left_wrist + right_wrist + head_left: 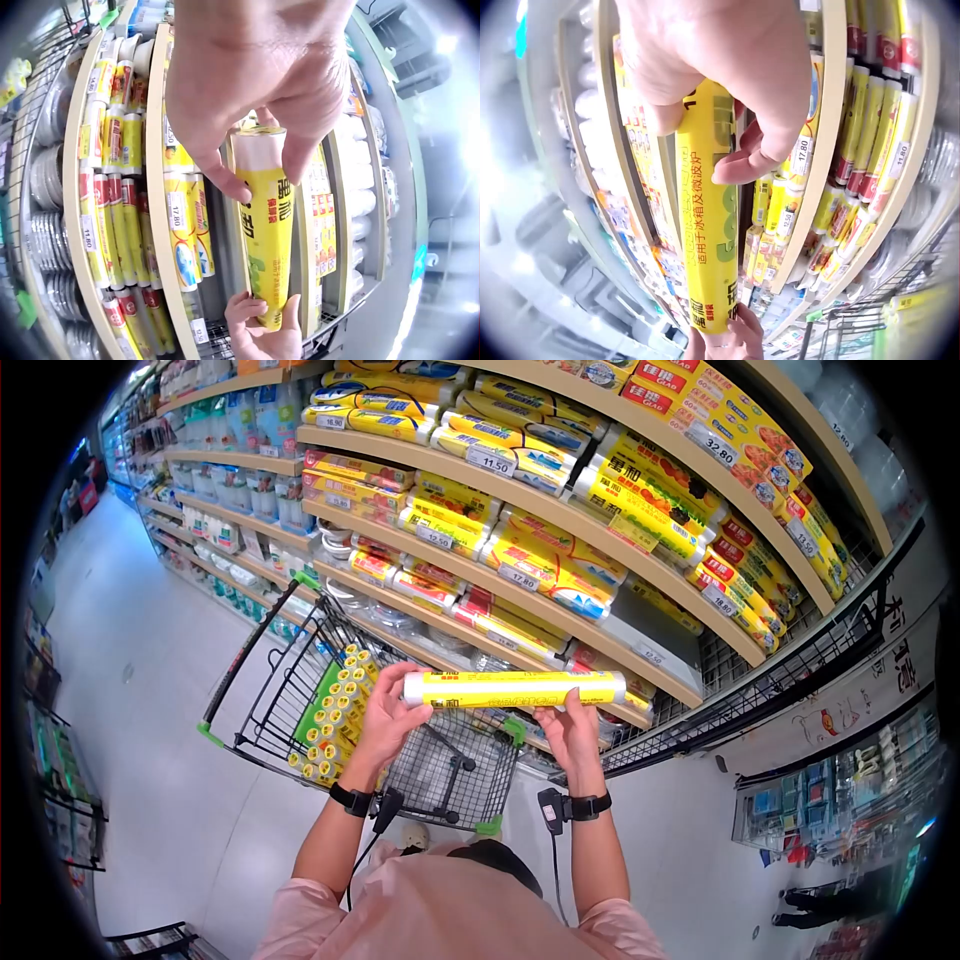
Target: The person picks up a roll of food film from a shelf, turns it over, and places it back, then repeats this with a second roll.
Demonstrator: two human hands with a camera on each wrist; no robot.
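Both hands hold a yellow-wrapped roll of food storage bags (515, 688) level above the shopping cart, in front of the shelves. My left hand (388, 710) grips its white left end between thumb and fingers. At the other end, my right hand (572, 735) pinches the roll, with the thumb on the near side. In the left wrist view the roll (268, 232) has a pale bare end and dark and red printed characters. The right wrist view shows the roll's yellow side (709, 225) with red lettering running along it.
Below the hands stands a wire shopping cart (440, 785) with a stack of similar yellow rolls (335, 710) at its left. Curved shelves (545, 490) of yellow and red packages rise ahead. A grey shelf section (640, 625) shows bare behind the 12.50 label. Pale floor (200, 800) lies left.
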